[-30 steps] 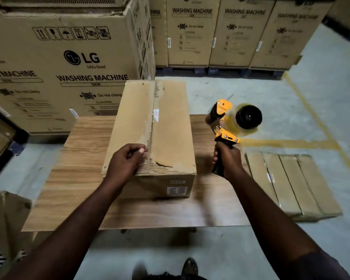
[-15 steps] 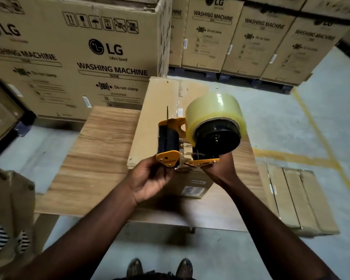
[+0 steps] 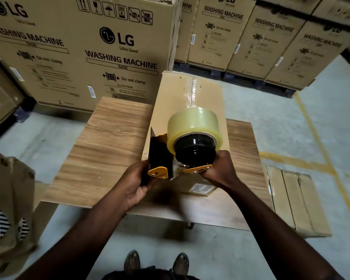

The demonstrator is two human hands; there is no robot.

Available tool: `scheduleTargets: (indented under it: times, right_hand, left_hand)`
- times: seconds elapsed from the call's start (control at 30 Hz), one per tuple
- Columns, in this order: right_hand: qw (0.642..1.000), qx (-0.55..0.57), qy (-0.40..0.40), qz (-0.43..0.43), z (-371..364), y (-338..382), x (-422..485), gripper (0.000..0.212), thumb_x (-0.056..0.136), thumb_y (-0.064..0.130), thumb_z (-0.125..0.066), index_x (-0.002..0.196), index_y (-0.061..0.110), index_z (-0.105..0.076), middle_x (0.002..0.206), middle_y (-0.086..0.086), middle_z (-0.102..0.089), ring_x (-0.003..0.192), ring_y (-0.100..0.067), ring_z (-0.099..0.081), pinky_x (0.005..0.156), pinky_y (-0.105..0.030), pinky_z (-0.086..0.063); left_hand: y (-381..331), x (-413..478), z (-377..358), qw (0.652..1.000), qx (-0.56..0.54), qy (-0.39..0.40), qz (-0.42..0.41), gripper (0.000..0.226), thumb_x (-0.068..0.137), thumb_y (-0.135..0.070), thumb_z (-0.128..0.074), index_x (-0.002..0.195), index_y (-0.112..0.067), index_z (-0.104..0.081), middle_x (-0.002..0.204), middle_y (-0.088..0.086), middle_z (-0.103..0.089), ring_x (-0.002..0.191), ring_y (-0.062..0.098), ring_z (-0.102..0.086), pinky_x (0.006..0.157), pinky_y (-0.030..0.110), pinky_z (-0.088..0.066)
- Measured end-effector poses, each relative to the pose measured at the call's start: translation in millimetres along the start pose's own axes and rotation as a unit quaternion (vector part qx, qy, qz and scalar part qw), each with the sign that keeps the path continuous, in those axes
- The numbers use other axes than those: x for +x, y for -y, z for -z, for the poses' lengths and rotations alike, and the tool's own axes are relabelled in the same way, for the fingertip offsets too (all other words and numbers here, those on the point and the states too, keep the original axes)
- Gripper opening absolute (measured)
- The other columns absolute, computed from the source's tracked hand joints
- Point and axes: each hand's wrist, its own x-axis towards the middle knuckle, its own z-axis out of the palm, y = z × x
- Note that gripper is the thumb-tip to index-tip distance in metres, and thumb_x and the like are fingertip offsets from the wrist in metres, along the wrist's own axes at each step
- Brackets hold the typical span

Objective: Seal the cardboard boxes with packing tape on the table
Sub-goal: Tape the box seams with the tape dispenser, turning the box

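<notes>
Nearest the camera, a pair of shoes [image 3: 156,261] is seen on the concrete floor. Above them, a tape dispenser [image 3: 160,156] is held in both hands over the near end of the cardboard box [image 3: 170,98]. The left hand [image 3: 135,184] is curled round the black and yellow front end. The right hand [image 3: 220,170] is clamped on the handle side, under the roll of clear tape [image 3: 192,124]. Whether a free end of tape is pinched by the left fingers cannot be told.

The box lies lengthwise on the wooden tabletop [image 3: 109,142], with its labelled face [image 3: 200,187] turned toward the person. A glossy strip of tape [image 3: 192,91] is seen along the far part of the top seam. The near part is hidden behind the roll, so sealing is judged to be unfinished.

Several faults are possible from here:
- The box is steadied by neither hand, so it could be dragged along the tabletop when the dispenser is pulled.
- A loose tape end could fold and stick to itself or to the fingers.
- The left fingers lie close to the cutter end and could be nicked.
- The next strip could be laid off the seam if the dispenser is set down crooked.

To the right, flat cartons [image 3: 291,203] lie on the floor. Beyond the tabletop, large washing machine cartons [image 3: 89,47] are stacked.
</notes>
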Motion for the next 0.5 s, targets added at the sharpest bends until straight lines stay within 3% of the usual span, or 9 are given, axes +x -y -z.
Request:
scheduleTargets:
  times: [0.07,0.13,0.2,0.3,0.37,0.5]
  right_hand:
    - [1.0,-0.018,-0.002,-0.002,1.0,9.0,-0.7,0.022,0.067,0.038,-0.079,0.055,0.031,-0.061,0.051,0.018,-0.059,0.052,0.005,-0.057,0.049,-0.02,-0.042]
    - [0.999,-0.047,0.005,0.001,2.0,13.1,0.1,0.045,0.068,0.022,-0.085,0.049,0.039,-0.048,0.048,0.024,-0.053,0.046,0.011,-0.046,0.047,-0.011,-0.03]
    - [0.997,-0.078,0.016,0.001,2.4,14.4,1.5,0.048,0.069,0.022,-0.085,0.049,0.043,-0.046,0.049,0.026,-0.053,0.046,0.01,-0.046,0.047,-0.012,-0.03]
    - [0.993,-0.113,0.036,-0.006,11.8,14.4,6.7,0.02,0.065,0.049,-0.073,0.059,0.033,-0.064,0.052,0.012,-0.059,0.047,-0.005,-0.054,0.046,-0.029,-0.042]
    - [0.991,-0.131,0.031,-0.01,18.6,9.3,10.7,0.029,0.061,0.057,-0.068,0.065,0.028,-0.069,0.053,0.005,-0.061,0.051,-0.018,-0.06,0.049,-0.034,-0.046]
    - [0.987,-0.151,0.051,0.003,24.6,5.7,14.2,0.03,0.058,0.064,-0.065,0.06,0.035,-0.061,0.051,0.008,-0.055,0.05,-0.018,-0.055,0.05,-0.033,-0.042]
  left_hand:
    - [-2.4,2.9,4.5,0.998,0.053,-0.008,-0.032,0.023,0.102,-0.012,-0.047,0.095,-0.009,-0.068,0.076,0.004,-0.075,0.069,0.013,-0.071,0.057,0.024,-0.058]
    - [-5.2,3.5,6.9,0.992,0.111,-0.015,-0.064,0.022,0.101,-0.009,-0.049,0.094,-0.01,-0.07,0.077,0.003,-0.075,0.072,0.015,-0.07,0.06,0.026,-0.059]
    - [-6.6,6.3,11.8,0.984,0.156,-0.019,-0.086,0.019,0.099,-0.007,-0.053,0.093,-0.009,-0.071,0.078,0.004,-0.076,0.071,0.017,-0.071,0.06,0.027,-0.06]
    - [-15.0,11.5,28.4,0.976,0.191,-0.047,-0.091,0.017,0.099,-0.011,-0.056,0.092,-0.007,-0.071,0.073,0.005,-0.074,0.066,0.014,-0.071,0.058,0.024,-0.058]
    - [-24.2,18.1,45.2,0.973,0.199,-0.074,-0.088,0.015,0.1,-0.013,-0.057,0.092,-0.005,-0.067,0.073,0.007,-0.073,0.064,0.012,-0.071,0.057,0.02,-0.057]
    - [-29.9,27.2,63.0,0.967,0.233,-0.063,-0.08,0.018,0.099,-0.016,-0.06,0.102,-0.001,-0.069,0.084,0.013,-0.075,0.067,0.013,-0.073,0.058,0.018,-0.057]
